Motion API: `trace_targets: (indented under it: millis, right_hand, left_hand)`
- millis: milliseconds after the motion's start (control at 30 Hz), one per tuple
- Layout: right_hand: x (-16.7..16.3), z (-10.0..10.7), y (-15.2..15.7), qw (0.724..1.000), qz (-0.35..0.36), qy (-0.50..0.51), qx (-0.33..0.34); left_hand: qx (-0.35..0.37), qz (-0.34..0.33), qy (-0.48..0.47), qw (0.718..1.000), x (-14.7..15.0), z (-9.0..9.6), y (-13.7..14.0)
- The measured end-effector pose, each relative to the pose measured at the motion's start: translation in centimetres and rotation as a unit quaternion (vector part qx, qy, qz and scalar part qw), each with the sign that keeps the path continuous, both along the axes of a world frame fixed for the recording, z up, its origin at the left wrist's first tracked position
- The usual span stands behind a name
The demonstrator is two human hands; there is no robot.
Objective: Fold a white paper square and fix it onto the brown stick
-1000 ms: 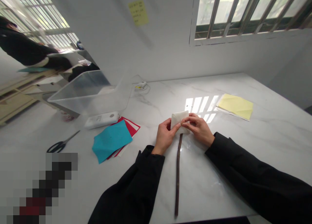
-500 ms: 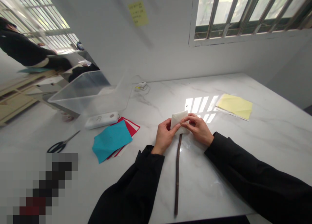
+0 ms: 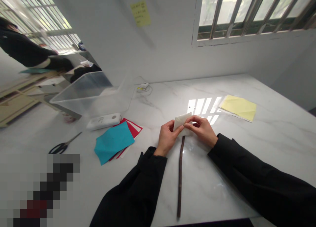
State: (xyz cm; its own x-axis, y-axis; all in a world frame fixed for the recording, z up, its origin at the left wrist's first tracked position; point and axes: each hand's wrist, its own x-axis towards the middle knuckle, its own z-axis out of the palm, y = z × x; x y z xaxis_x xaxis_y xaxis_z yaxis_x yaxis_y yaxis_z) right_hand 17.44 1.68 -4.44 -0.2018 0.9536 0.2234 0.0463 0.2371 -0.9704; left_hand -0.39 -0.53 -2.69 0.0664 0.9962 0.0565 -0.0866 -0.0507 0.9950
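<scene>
I have the marble-like table across most of my view, and behind it rises the pale wall. A barred window is set in the upper right, and light falls in bright stripes on the table. At the far left I see another person in dark clothes, beyond the clear tub. Two black sleeves reach in from the near side. Between them lies the brown stick, pointing away from me. To the left, a blue sheet lies over a red sheet; well to the right there is a yellow sheet. The white box is just beside the red sheet, and the scissors lie farther left. The left hand is nearly closed, holding the paper by its left part with the thumb in front. The right hand pinches it narrowly, thumb against forefinger. A yellow note is on the wall. The paper, cream and folded, is between the two hands, at the far end of the stick; I cannot tell for certain whether these two touch.
</scene>
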Motion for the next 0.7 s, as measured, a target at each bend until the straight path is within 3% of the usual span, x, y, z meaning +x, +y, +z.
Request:
trace_targets:
  millis: [200, 700]
  right_hand:
    - [-0.17, 0.29, -0.39, 0.995, 0.000, 0.090, -0.032]
    - [-0.41, 0.10, -0.66, 0.997, -0.001, 0.079, -0.002]
  left_hand:
    - [-0.015, 0.001, -0.007, 1.000, 0.09, 0.34, -0.25]
    - [-0.017, 0.006, -0.017, 1.000, 0.15, 0.49, -0.48]
